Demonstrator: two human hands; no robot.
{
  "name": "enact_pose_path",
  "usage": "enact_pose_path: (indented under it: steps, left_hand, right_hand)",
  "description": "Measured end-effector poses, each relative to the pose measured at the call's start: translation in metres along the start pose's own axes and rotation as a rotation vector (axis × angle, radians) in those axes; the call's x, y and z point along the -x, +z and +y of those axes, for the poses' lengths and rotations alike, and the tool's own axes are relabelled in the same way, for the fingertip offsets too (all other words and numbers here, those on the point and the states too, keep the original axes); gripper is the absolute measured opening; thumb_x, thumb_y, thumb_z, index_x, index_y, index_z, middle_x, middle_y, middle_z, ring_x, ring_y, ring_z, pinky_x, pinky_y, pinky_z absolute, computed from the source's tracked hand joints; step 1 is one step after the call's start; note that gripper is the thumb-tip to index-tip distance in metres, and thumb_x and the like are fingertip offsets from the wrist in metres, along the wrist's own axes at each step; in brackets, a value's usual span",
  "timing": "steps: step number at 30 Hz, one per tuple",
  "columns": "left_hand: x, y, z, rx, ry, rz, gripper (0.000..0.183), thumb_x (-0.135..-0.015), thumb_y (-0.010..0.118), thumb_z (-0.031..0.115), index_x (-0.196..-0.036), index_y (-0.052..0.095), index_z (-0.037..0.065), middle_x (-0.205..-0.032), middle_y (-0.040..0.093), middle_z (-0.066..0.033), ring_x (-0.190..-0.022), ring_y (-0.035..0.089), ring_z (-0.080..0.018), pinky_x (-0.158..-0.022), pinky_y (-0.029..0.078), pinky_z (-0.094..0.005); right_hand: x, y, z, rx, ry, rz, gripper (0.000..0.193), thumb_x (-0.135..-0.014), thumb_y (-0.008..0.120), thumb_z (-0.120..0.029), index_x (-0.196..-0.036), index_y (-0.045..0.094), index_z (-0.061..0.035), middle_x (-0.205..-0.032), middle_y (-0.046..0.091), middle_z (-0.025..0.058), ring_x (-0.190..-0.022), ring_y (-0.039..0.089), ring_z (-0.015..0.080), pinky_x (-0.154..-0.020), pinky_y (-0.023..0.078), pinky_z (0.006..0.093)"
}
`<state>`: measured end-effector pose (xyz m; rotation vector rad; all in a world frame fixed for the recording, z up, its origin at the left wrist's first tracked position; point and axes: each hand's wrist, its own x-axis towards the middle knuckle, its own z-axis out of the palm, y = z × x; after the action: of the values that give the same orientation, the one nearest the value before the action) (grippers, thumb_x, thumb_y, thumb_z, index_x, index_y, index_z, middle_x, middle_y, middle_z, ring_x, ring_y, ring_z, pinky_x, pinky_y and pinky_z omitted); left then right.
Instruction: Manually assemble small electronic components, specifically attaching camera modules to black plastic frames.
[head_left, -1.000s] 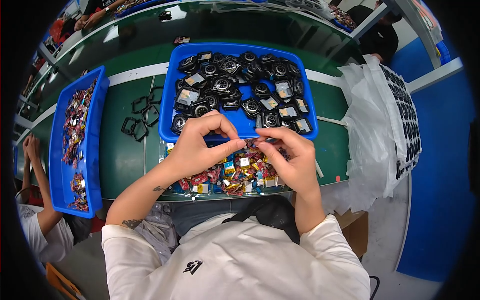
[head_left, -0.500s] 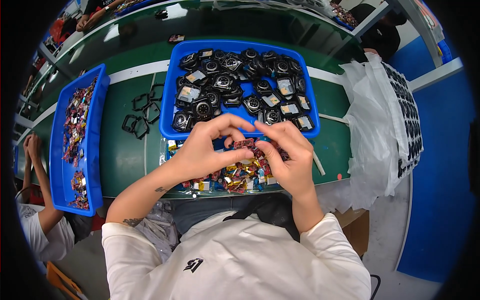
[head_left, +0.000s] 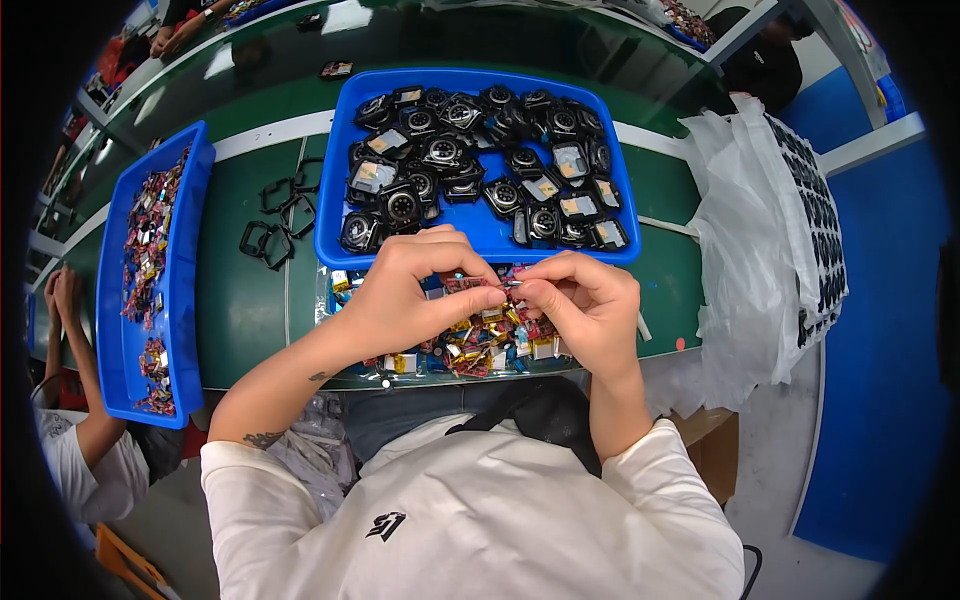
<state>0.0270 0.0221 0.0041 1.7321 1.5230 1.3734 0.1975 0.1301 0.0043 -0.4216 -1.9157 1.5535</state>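
My left hand [head_left: 425, 290] is closed in a pinch, with the edge of a small red circuit board [head_left: 462, 283] showing between thumb and forefinger. Opposite it, the thumb and forefinger of my right hand [head_left: 590, 305] press together on a tiny, thin piece at the board's end, too small to make out. Both sets of fingertips almost meet. Beneath them lies a pile of small parts [head_left: 480, 352], red boards mixed with gold, white and blue pieces. Just beyond my hands stands a blue tray [head_left: 465, 225] full of black watch cases [head_left: 443, 152].
At left, a long blue bin [head_left: 112, 335] contains more small boards. Several black frames [head_left: 270, 240] lie between bin and tray. White plastic sheeting [head_left: 735, 260] hangs beside stacked black parts [head_left: 815, 235] at right. Another person's hands [head_left: 64, 295] are at far left.
My fingertips have come closer together, and the board has turned so less of it shows. A round blue bit at my right fingertips is no longer visible. The tray appears slightly higher in view.
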Motion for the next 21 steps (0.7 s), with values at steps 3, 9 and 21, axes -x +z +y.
enact_pose_path:
  steps: [3, 9, 21]
  left_hand:
    - [-0.0002, -0.0010, -0.0008, 0.064, -0.049, 0.042, 0.010, -0.074, 0.072, 0.010, -0.081, 0.069, 0.003, -0.071, 0.062, -0.0051, -0.064, 0.052, -0.0126, -0.059, 0.042, -0.0249]
    - [-0.0002, -0.0028, -0.0038, 0.116, -0.002, 0.010, 0.007, -0.076, 0.070, 0.008, -0.079, 0.068, 0.002, -0.073, 0.062, -0.0048, -0.068, 0.053, -0.0132, -0.060, 0.042, -0.0257]
    - [-0.0005, -0.0041, -0.0051, 0.199, 0.187, -0.076, 0.008, -0.075, 0.071, 0.008, -0.079, 0.067, 0.003, -0.074, 0.062, -0.0056, -0.070, 0.055, -0.0182, -0.065, 0.043, -0.0299]
  right_hand:
    - [0.0009, -0.0006, -0.0020, -0.156, 0.093, -0.025, 0.007, -0.080, 0.066, 0.000, -0.085, 0.064, 0.0047, -0.079, 0.066, 0.0090, -0.065, 0.061, 0.0088, -0.057, 0.050, 0.0202]
    - [0.0031, 0.0036, 0.0027, -0.380, 0.122, -0.096, 0.008, -0.081, 0.067, -0.002, -0.081, 0.062, 0.0040, -0.076, 0.065, 0.0097, -0.063, 0.060, 0.0085, -0.054, 0.050, 0.0199]
    - [-0.0024, 0.0062, -0.0018, -0.281, 0.096, -0.035, 0.010, -0.082, 0.066, -0.004, -0.078, 0.061, 0.0027, -0.077, 0.059, 0.0059, -0.065, 0.056, 0.0070, -0.053, 0.046, 0.0188]
